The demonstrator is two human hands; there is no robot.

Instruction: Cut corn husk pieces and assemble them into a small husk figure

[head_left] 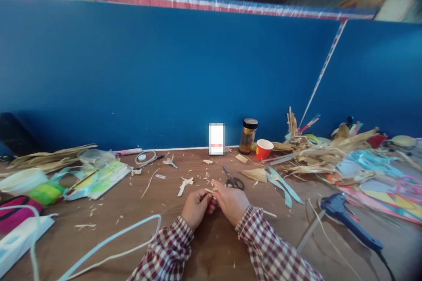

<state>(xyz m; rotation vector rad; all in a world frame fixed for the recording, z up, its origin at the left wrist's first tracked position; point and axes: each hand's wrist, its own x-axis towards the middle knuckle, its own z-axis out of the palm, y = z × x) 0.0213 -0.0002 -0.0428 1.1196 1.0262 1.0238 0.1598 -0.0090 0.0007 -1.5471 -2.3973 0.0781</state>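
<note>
Just above the table, my left hand [196, 208] and my right hand [231, 202] meet, fingertips almost touching. Both are closed in a pinch on a small pale strip [210, 191] that looks like dried corn husk. Much of it is hidden by the fingers. Black-handled scissors [233, 180] lie right behind my right hand, their blades pointing away. A twisted pale husk scrap [185, 185] rests beyond my left hand, with tiny cut bits scattered around it.
A dark-lidded jar [248, 137], a red paper cup [264, 149] and a lit phone-like screen [216, 138] stand by the blue partition [184, 74]. Husks [329, 156] pile at right, near a blue glue gun [351, 219]. A white power strip [24, 243] and cables are at left.
</note>
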